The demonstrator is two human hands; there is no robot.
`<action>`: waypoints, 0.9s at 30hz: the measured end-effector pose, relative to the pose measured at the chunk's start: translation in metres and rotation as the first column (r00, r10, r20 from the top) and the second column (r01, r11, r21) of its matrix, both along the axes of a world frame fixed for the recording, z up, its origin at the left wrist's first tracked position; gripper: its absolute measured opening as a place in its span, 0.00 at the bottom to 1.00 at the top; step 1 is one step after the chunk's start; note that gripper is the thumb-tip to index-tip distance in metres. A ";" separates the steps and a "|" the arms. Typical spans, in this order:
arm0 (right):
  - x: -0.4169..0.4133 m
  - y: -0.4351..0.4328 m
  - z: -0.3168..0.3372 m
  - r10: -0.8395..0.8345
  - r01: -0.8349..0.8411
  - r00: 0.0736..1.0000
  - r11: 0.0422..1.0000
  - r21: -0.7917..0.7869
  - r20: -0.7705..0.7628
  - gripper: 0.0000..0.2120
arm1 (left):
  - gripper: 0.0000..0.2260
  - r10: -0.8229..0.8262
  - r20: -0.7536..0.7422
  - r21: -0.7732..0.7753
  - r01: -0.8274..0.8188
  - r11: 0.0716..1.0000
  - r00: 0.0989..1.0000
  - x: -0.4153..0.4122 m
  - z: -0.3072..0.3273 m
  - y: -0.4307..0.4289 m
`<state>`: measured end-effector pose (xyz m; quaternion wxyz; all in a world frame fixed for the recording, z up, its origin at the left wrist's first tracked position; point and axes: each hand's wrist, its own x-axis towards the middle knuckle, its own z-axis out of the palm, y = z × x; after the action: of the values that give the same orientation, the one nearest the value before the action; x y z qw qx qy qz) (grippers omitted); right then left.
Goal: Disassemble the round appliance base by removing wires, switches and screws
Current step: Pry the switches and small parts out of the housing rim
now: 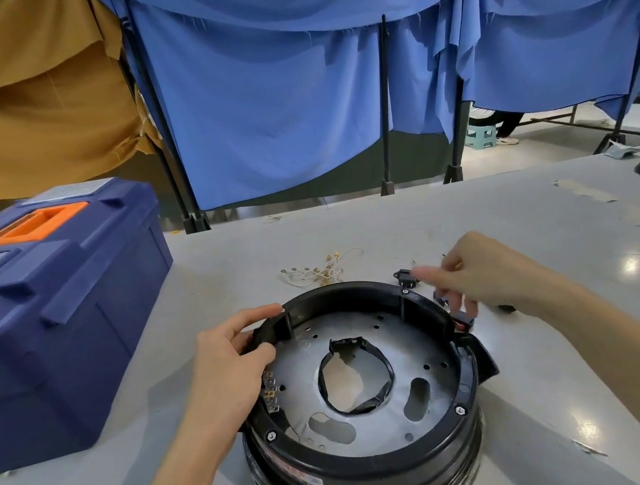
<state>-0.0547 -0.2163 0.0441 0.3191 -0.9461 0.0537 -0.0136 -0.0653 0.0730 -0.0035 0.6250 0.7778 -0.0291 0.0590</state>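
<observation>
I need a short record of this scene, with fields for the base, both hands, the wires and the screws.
base: round appliance base on table
left: left hand grips the base rim
right: right hand blurred above the right rim; grip unclear
wires: loose wires on table behind base
screws: four screws visible in the rim

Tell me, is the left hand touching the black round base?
Touching. The head view shows the left hand gripping the black round base at its rim, thumb inside and fingers along the outside.
</observation>
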 end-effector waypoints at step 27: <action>-0.012 0.073 0.002 0.182 -0.172 0.983 0.862 -0.477 -0.026 0.15 | 0.37 0.091 0.274 0.376 -0.194 0.906 0.957 0.000 0.003 0.015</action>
<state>-0.0665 -0.1436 0.0461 0.0765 -0.9962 -0.0415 -0.0068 -0.0653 0.0876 -0.0006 0.4384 0.8751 -0.0618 0.1952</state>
